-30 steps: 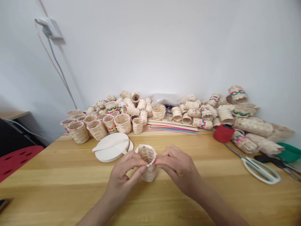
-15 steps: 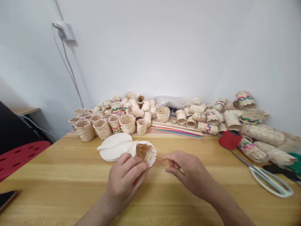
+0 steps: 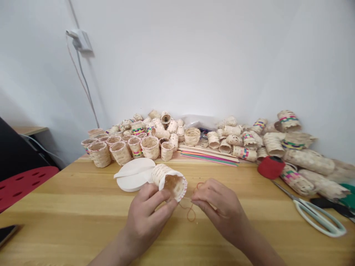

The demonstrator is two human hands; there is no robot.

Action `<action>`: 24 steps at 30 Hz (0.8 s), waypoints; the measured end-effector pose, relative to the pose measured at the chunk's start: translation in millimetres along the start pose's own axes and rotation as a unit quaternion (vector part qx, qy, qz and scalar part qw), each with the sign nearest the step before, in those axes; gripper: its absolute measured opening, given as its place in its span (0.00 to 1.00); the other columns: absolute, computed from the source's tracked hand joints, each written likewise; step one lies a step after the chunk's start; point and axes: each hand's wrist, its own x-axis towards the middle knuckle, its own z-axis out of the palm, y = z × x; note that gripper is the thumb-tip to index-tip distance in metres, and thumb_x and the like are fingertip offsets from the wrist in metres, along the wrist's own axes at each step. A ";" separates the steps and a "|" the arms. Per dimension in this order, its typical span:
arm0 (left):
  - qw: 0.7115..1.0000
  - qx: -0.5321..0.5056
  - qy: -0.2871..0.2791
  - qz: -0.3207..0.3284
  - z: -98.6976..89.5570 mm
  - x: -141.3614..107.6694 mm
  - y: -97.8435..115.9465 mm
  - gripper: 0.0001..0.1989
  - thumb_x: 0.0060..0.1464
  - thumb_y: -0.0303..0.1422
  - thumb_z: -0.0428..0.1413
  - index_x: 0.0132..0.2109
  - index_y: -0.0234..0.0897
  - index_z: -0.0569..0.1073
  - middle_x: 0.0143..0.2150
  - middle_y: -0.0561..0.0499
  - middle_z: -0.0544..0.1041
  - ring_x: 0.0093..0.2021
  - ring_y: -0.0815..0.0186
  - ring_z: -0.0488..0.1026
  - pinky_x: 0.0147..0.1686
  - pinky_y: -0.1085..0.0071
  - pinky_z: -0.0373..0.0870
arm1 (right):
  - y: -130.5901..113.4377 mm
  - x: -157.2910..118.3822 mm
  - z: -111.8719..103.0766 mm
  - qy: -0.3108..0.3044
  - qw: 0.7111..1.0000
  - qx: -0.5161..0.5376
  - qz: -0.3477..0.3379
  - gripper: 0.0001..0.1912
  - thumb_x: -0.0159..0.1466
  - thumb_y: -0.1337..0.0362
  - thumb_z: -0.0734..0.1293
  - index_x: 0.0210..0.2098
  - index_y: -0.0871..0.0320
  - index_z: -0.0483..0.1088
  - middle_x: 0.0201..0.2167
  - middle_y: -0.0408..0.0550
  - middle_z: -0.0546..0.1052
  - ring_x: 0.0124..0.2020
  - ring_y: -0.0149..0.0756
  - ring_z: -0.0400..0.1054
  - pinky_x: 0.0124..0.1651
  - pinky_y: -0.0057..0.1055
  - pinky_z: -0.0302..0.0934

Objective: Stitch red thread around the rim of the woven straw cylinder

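My left hand (image 3: 151, 212) is closed round the near side of a small woven bamboo basket (image 3: 162, 173), thumb and fingers on its rim. The basket lies tilted, its mouth facing me. A white band (image 3: 168, 173) lines the rim, and red stitches run along the right part. My right hand (image 3: 217, 207) is just right of the mouth, fingertips pinched on a thin, straight sliver that looks like a needle (image 3: 186, 198). Red thread (image 3: 190, 216) loops below it, between the hands. Behind my left hand, white flat strips (image 3: 133, 177) lie coiled on the table.
Several stitched baskets (image 3: 100, 155) stand at the back left. More woven pieces (image 3: 307, 160) are heaped along the wall, with coloured strips (image 3: 209, 158) in front. White-handled scissors (image 3: 318, 216) and a red object (image 3: 270, 167) lie right; a phone (image 3: 8, 234) is at the left edge.
The basket has shifted slightly right and turned, showing more of its side. My right hand has closed into a tighter pinch near the rim, and the red thread now shows as a loop.
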 end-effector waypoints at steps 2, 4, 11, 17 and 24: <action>1.000 -0.005 -0.006 -0.001 1.2 0.3 -0.1 0.08 0.52 0.18 0.57 0.37 0.33 0.72 0.32 0.47 0.76 0.32 0.65 0.60 0.31 0.69 0.59 | 0.8 -0.9 1.7 -0.007 1.000 -0.015 -0.001 0.05 0.67 0.70 0.63 0.35 0.58 0.69 0.30 0.45 0.72 0.33 0.33 0.64 0.35 0.29 0.57; 1.000 -0.007 -0.007 -0.003 2.2 1.0 -0.3 0.07 0.52 0.18 0.57 0.37 0.33 0.73 0.32 0.47 0.76 0.32 0.65 0.60 0.31 0.69 0.59 | 2.0 -1.4 1.8 -0.014 1.000 -0.026 0.000 0.05 0.67 0.69 0.62 0.35 0.58 0.69 0.30 0.45 0.72 0.33 0.33 0.64 0.34 0.30 0.56; 1.000 -0.001 -0.012 0.010 2.3 0.3 -1.2 0.05 0.54 0.20 0.55 0.36 0.33 0.72 0.32 0.47 0.76 0.32 0.65 0.60 0.31 0.69 0.59 | 2.9 -1.2 0.5 -0.029 0.998 -0.046 -0.011 0.09 0.69 0.68 0.60 0.33 0.58 0.69 0.29 0.45 0.72 0.32 0.33 0.63 0.34 0.29 0.56; 1.000 0.000 -0.026 0.015 2.2 -1.7 -2.2 0.05 0.56 0.20 0.54 0.36 0.32 0.73 0.32 0.46 0.76 0.32 0.66 0.60 0.30 0.69 0.59 | 4.7 -1.9 1.1 -0.034 0.997 -0.062 -0.026 0.10 0.69 0.67 0.59 0.33 0.58 0.70 0.29 0.45 0.73 0.33 0.33 0.64 0.35 0.29 0.57; 0.999 0.008 -0.024 0.023 4.1 0.5 -2.4 0.06 0.58 0.23 0.52 0.36 0.33 0.73 0.30 0.47 0.76 0.31 0.66 0.60 0.30 0.69 0.60 | 5.4 -2.2 0.3 -0.035 0.996 -0.075 -0.022 0.11 0.69 0.67 0.59 0.33 0.58 0.71 0.29 0.45 0.73 0.33 0.33 0.65 0.35 0.29 0.57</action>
